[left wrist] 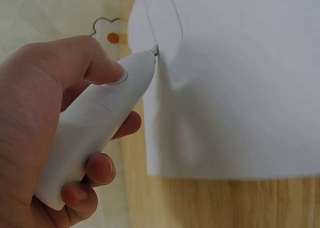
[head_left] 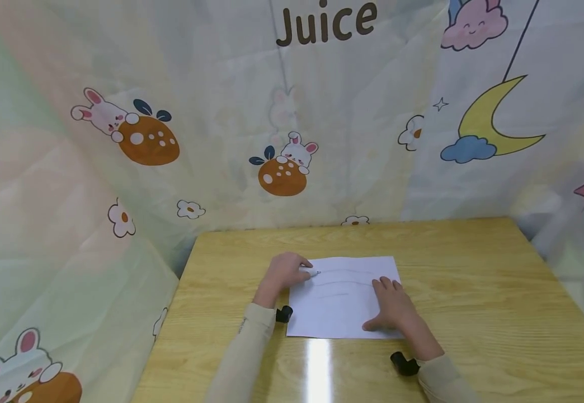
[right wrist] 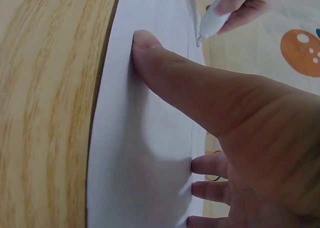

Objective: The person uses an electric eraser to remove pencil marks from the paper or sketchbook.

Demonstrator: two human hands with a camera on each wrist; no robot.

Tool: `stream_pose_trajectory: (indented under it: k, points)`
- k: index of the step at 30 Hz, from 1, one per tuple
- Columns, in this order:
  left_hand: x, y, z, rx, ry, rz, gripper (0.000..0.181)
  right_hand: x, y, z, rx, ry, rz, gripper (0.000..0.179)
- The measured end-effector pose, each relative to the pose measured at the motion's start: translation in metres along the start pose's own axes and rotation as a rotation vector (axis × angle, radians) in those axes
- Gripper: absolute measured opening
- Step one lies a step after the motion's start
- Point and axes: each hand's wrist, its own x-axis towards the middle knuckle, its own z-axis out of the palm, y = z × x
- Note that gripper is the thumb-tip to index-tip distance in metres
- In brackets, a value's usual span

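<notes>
A sheet of white paper (head_left: 337, 316) lies on the table with several thin curved lines across its upper part. My left hand (head_left: 285, 271) is at the paper's upper left and grips a white utility knife (left wrist: 102, 110). The thumb rests on a round button on its rounded body, while the other fingers wrap underneath. In the left wrist view, its small metal tip (left wrist: 155, 50) is at the end of a line near the paper's edge. My right hand (head_left: 394, 307) presses the right side of the paper, with thumb and fingers spread.
The wooden table (head_left: 473, 291) extends around the paper on all sides. A printed cloth (head_left: 211, 123) with rabbits and flowers hangs behind the table and on the left. Black wrist camera mounts (head_left: 404, 364) sit near both sleeves.
</notes>
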Motion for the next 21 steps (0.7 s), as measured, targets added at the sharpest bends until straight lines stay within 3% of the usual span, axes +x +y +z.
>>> stream_pose_trajectory:
  k: [3, 9, 16, 21]
  points:
    - [0.0014, 0.0029, 0.0008, -0.011, -0.01, 0.017, 0.025, 0.0006, 0.0019, 0.0038, 0.002, -0.007, 0.004, 0.112]
    - [0.0015, 0.0014, 0.0019, 0.0, -0.006, -0.041, 0.024, 0.001, 0.0032, 0.0054, -0.002, 0.001, 0.001, 0.113]
    - [0.0065, 0.0069, -0.0004, -0.002, -0.007, 0.01, 0.025, 0.0017, 0.0035, 0.0022, -0.016, 0.001, -0.007, 0.112]
    - [0.0069, 0.0056, -0.0037, 0.005, -0.024, -0.032, 0.023, 0.0032, 0.0029, 0.0011, 0.0, -0.024, -0.007, 0.112]
